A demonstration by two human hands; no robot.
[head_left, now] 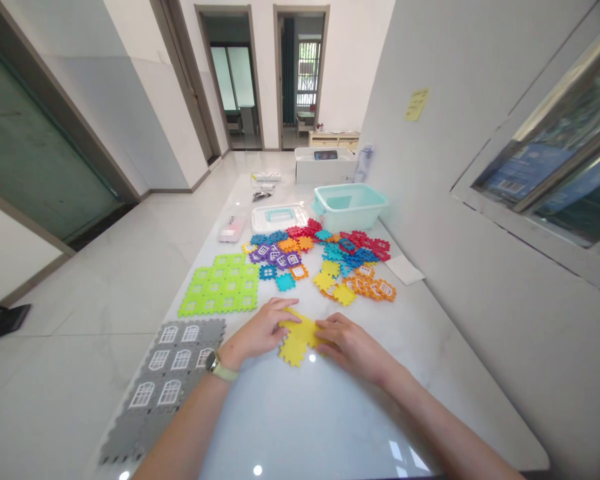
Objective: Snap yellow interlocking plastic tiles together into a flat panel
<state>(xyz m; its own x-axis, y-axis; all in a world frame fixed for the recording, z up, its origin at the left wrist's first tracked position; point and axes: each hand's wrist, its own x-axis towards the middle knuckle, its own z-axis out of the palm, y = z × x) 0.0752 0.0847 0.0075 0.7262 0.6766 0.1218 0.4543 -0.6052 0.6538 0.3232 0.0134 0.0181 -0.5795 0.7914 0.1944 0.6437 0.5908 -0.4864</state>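
Observation:
Several yellow interlocking tiles [295, 345] with toothed edges lie joined, or at least edge to edge, on the white table before me. From the left, my left hand [265, 328] has its thumb and fingers closed on the upper-left yellow tile. On the other side, my right hand [349, 341] grips the right-hand yellow tile between thumb and fingers, partly hiding it. A watch with a pale green strap [223, 368] is on my left wrist. Beyond my hands are loose yellow tiles [344, 295] and a turquoise tile [285, 282].
A joined green tile panel [223, 287] and a grey panel with white windows [167, 377] line the left edge. Farther back are piles of purple tiles [280, 259], orange tiles [375, 288] and red tiles [363, 241], a mint tub [350, 205] and its white lid [260, 219].

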